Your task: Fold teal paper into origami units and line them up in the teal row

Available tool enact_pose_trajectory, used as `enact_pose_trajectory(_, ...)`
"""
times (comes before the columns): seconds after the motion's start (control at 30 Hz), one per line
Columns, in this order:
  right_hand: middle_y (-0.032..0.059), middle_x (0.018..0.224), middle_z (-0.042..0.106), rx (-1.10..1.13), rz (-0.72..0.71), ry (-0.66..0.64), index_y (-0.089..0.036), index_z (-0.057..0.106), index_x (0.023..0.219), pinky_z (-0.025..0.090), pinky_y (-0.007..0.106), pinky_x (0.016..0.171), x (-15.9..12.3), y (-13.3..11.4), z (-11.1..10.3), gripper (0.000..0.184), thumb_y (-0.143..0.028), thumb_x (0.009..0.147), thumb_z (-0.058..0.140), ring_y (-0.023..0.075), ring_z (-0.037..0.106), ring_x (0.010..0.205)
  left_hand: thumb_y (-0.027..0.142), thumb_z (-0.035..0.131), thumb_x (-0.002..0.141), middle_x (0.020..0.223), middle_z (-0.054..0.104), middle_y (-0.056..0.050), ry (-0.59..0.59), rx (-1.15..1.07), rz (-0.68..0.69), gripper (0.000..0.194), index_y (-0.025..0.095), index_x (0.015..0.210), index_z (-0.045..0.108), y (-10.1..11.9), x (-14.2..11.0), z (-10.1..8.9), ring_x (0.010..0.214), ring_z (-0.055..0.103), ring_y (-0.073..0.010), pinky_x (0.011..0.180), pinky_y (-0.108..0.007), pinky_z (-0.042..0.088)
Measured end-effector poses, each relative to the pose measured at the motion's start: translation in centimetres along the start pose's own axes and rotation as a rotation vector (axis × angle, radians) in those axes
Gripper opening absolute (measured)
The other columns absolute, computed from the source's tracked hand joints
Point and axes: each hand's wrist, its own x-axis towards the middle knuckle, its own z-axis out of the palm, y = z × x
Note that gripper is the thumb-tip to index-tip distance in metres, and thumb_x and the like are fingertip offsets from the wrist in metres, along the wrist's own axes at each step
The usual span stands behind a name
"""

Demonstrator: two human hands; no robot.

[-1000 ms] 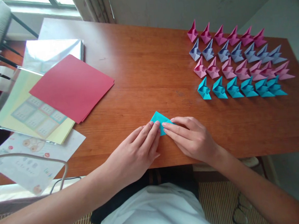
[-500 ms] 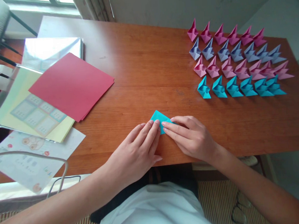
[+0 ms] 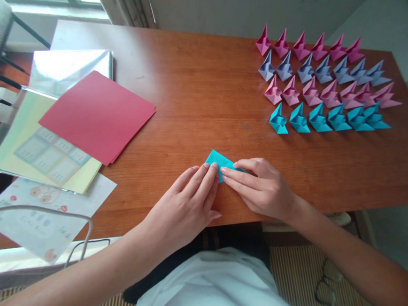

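A small folded piece of turquoise origami paper [image 3: 222, 159] lies on the table near its front edge, one corner pointing away from me. My left hand [image 3: 195, 191] holds down its left side, fingers long and close together, pressing from above. On the right side, my right hand [image 3: 259, 181] has its fingers bent and their tips on the paper, the index finger at the upper right edge. A bit of turquoise shows between the right fingers. The fingers cover much of the paper's lower part and sides.
Rows of folded paper figures stand at the right: magenta [image 3: 300, 46], lavender [image 3: 305, 69], pink [image 3: 311, 92] and turquoise [image 3: 317, 118]. Red paper sheets [image 3: 98, 116] lie at the left over a yellow pack [image 3: 8, 135]. A grey cable [image 3: 53, 209] crosses the lower left.
Both hands stay almost still on the paper. Slightly more turquoise shows between the right fingers, and the right index finger looks a little more raised.
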Motion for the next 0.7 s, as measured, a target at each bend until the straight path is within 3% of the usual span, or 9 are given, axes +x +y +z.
enact_pose_trajectory(0.7, 0.006, 0.127, 0.075, 0.07, 0.003, 0.003, -0.012, 0.074, 0.119, 0.057, 0.044, 0.09, -0.15, 0.14, 0.14, 0.028, -0.009, 0.093, 0.064, 0.029, 0.065, 0.115, 0.052, 0.043, 0.103, 0.159, 0.046, -0.019, 0.009, -0.014, -0.005, 0.065, 0.004, 0.146, 0.054, 0.0, -0.04, 0.12, 0.145, 0.046, -0.0309, 0.12, -0.042, 0.034)
